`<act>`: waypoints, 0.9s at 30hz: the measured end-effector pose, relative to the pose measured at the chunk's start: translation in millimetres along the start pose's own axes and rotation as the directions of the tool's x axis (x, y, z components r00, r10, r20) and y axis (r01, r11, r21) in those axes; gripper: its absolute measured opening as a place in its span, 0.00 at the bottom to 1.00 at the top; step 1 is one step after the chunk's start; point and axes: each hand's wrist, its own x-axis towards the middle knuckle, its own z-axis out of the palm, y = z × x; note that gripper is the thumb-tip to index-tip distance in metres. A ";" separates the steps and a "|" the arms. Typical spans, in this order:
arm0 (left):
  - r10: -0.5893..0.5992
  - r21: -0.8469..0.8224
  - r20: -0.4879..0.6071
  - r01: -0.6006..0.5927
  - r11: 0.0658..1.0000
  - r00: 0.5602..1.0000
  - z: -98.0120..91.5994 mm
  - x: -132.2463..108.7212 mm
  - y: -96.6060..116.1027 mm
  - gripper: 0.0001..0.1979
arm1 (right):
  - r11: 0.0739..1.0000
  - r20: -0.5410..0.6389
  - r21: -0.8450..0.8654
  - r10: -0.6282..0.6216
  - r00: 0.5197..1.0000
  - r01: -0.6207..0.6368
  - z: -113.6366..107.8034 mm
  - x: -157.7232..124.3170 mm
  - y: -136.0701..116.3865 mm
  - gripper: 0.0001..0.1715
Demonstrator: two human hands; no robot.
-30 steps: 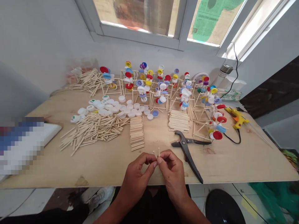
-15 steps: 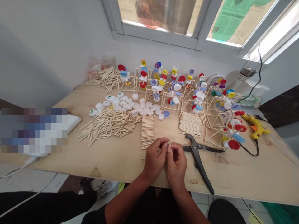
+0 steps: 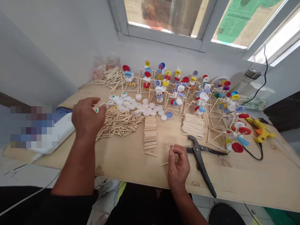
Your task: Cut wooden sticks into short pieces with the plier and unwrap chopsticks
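My left hand (image 3: 86, 120) reaches over the left end of a pile of white bottle caps (image 3: 126, 103), thumb and fingers apart, close to a cap with a green print. Nothing shows in its grasp. My right hand (image 3: 179, 167) is near the table's front edge, pinching a small pale wooden stick (image 3: 172, 147); only its tip shows above the fingers. One loose stick (image 3: 151, 154) lies left of that hand, and another (image 3: 164, 164) runs partly behind it. A neat stack of short sticks (image 3: 150, 134) lies between the hands.
Black pliers (image 3: 198, 153) lie right of my right hand. Sticks form a heap (image 3: 122, 123) and another row (image 3: 193, 125). Wooden frames with coloured caps (image 3: 180, 90) stand along the back. A yellow glue gun (image 3: 260, 131) lies right; a white device (image 3: 61, 132) sits left.
My left hand has left my right hand and moved left to the bottle caps, its fingers now apart. My right hand keeps its pinch in nearly the same place.
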 end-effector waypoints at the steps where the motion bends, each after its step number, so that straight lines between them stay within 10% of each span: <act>1: -0.040 0.045 0.060 0.037 0.998 0.997 4.2 18.6 -7.6 0.20 | 1.000 0.003 -0.002 0.000 1.000 0.000 0.0 -0.2 -0.3 0.05; 9: -0.101 0.090 0.314 0.077 0.993 0.944 43.2 79.4 -30.3 0.23 | 0.999 0.024 -0.031 -0.021 0.999 0.022 -0.9 -0.8 -1.0 0.05; 17: -0.086 0.047 0.197 0.079 0.996 0.976 45.4 81.7 -32.9 0.16 | 0.999 0.028 -0.034 -0.013 1.000 0.014 -1.0 1.2 -4.3 0.05; 22: 0.062 -0.113 -0.124 -0.076 0.991 0.990 -0.8 12.8 -11.1 0.21 | 1.000 0.010 0.022 0.018 1.000 -0.018 0.5 1.7 -1.9 0.05; 27: 0.446 -0.386 0.216 -0.343 0.856 0.868 -12.1 -92.8 -0.7 0.18 | 0.999 0.046 0.020 0.039 0.998 -0.040 -6.2 2.4 -7.0 0.04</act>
